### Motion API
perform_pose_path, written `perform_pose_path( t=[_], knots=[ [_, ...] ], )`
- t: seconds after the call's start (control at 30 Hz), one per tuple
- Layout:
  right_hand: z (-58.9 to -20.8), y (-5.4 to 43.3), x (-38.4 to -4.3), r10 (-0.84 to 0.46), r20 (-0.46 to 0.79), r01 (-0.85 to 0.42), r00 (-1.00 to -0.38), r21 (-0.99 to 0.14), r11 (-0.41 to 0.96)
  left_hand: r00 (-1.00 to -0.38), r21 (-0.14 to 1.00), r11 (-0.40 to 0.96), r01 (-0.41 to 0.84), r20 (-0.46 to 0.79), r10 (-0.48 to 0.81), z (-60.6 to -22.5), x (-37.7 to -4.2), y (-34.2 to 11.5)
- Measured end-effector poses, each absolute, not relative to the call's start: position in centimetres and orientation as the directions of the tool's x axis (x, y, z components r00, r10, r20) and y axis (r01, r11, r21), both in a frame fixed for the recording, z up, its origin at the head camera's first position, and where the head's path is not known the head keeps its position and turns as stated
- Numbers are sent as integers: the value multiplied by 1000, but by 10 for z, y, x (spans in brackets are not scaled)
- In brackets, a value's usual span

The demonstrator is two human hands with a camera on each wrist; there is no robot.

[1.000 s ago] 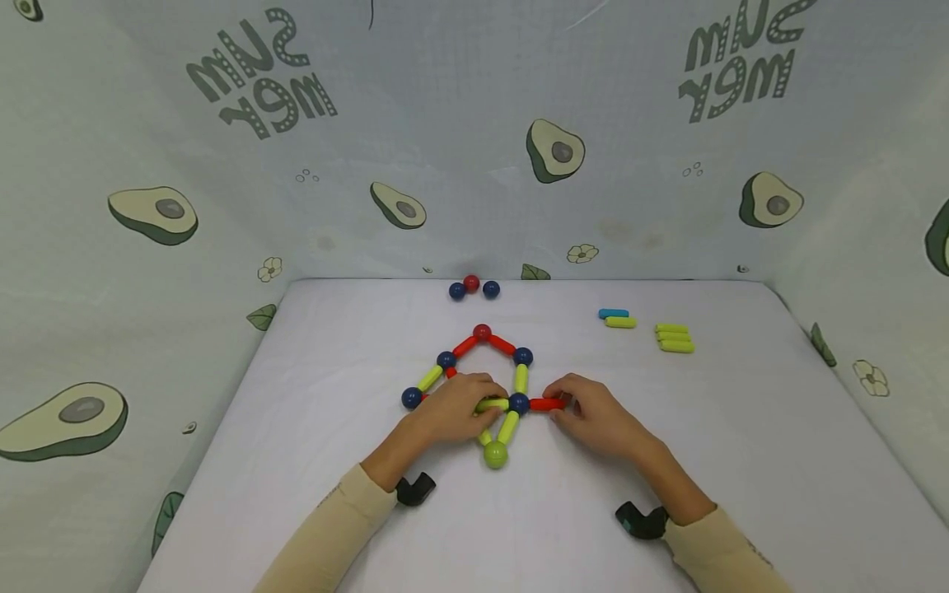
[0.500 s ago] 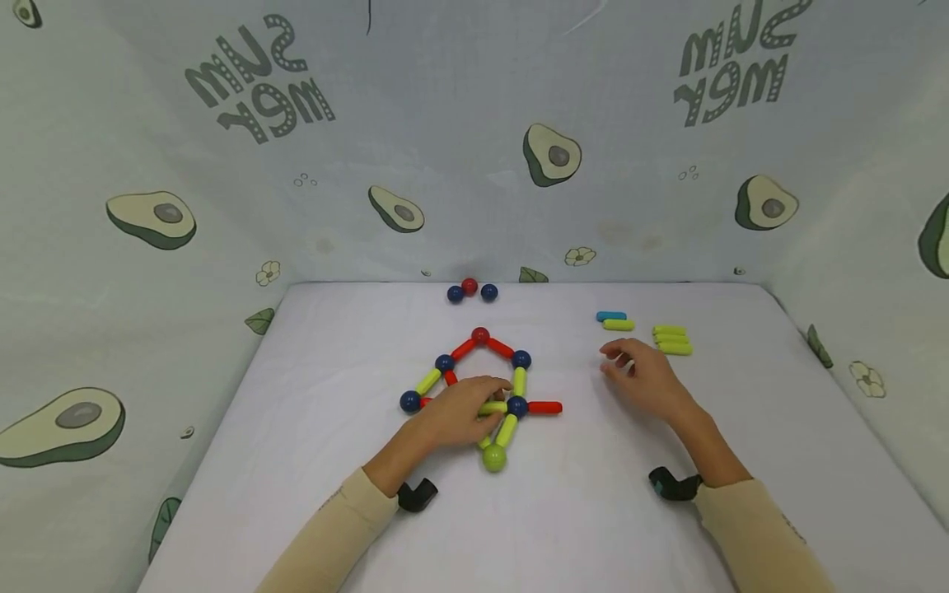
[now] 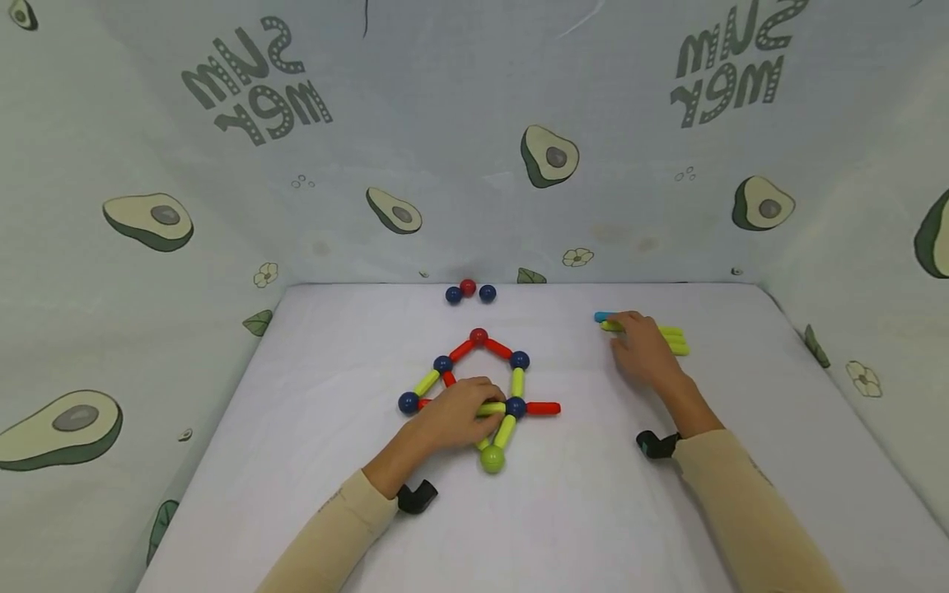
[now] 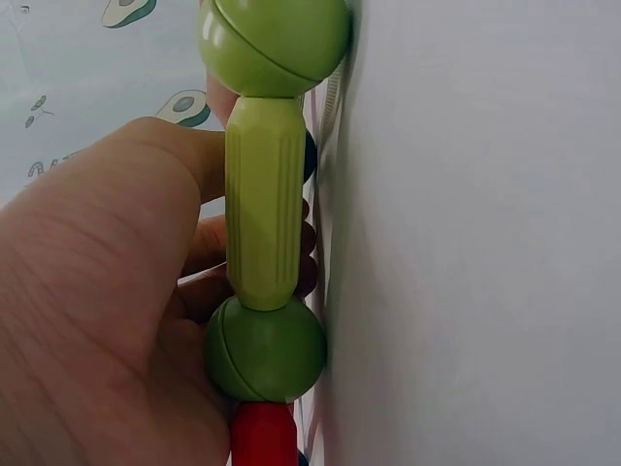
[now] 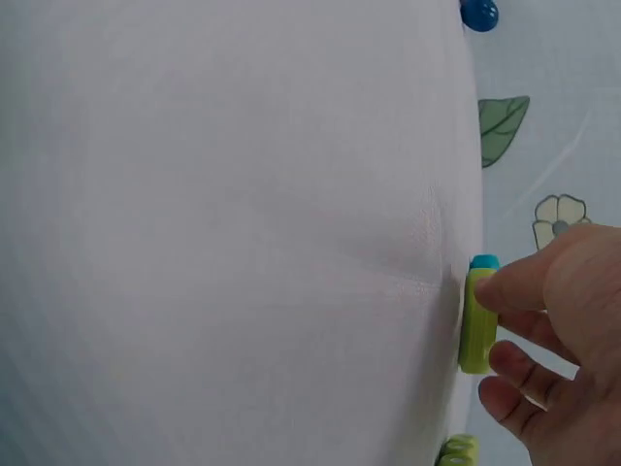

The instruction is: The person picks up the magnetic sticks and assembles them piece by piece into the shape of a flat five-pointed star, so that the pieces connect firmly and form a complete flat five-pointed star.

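A flat figure of magnetic rods and balls lies on the white table, with a red ball (image 3: 479, 336) at its far tip and a green ball (image 3: 493, 459) at its near end. My left hand (image 3: 461, 412) grips a yellow-green magnetic rod (image 3: 492, 408) of it, which ends at a blue ball (image 3: 515, 407); a red rod (image 3: 544, 408) sticks out beyond that ball. Farther back, my right hand (image 3: 643, 350) pinches a loose yellow-green magnetic rod (image 5: 477, 330), thumb across one end of it. A blue rod (image 3: 603, 316) lies right beside that one, partly hidden by the fingers.
Several loose yellow-green rods (image 3: 678, 349) lie just right of my right hand, partly covered by it. Near the table's far edge sit a loose red ball (image 3: 468, 287) and two blue balls (image 3: 487, 293). A cloth with avocado prints (image 3: 549, 156) hangs behind and at both sides.
My right hand has let go of the red rod on the figure and moved away right and back to the loose rods. The left hand has stayed on the figure.
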State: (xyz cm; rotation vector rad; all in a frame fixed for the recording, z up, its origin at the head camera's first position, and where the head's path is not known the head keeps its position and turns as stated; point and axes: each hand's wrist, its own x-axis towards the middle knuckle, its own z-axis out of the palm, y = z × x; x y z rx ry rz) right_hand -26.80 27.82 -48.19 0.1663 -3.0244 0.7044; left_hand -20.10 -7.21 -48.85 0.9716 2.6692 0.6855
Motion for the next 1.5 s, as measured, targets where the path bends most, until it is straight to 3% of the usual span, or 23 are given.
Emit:
perform_pose_path(
  t=[0.23, 0.37, 0.53, 0.87, 1.5],
  knots=[
    [-480, 277, -264, -109, 122, -145, -987, -355, 924, -758, 482, 674, 560, -31, 652, -487, -202, -74],
    [-477, 273, -255, -132, 90, -155, -987, -344, 926, -751, 482, 670, 565, -35, 659, -487, -203, -74],
    [-475, 265, -245, -170, 15, -163, -985, -388, 907, -750, 480, 671, 565, -41, 660, -488, -203, -75],
    [-481, 238, -236, -209, 22, -193, -978, -497, 846, -745, 478, 667, 571, -39, 666, -488, -203, -75],
    [-479, 188, -224, -304, 8, -254, -953, -569, 782, -738, 482, 661, 575, -45, 674, -488, -202, -73]
  ],
)
